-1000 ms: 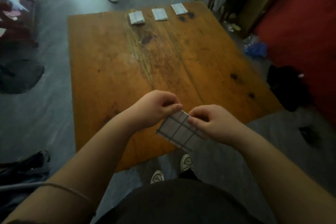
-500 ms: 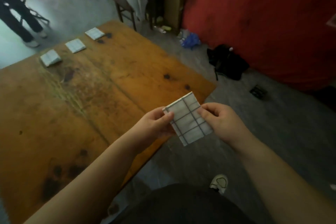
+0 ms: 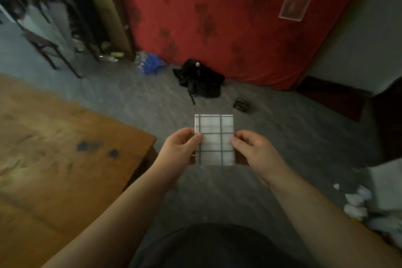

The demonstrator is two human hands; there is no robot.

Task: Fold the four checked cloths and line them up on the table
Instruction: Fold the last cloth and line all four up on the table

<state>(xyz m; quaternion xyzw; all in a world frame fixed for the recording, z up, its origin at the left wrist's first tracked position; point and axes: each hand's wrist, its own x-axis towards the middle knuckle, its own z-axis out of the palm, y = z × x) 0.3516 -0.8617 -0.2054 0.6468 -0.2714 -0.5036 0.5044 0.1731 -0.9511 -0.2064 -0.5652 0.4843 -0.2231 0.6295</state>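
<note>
Pinches folded checked cloth [image 3: 214, 139] in left hand [image 3: 180, 148] and right hand [image 3: 254, 150], tabletop [image 3: 65, 137] left of grip; risks unfolding or dropping upon slackening.

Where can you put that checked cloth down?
The table, left of the cloth, shows bare wood with only dark stains. The floor between the table corner and the black bag is open too. Crowded: white scraps at lower right, litter along the red wall.
</note>
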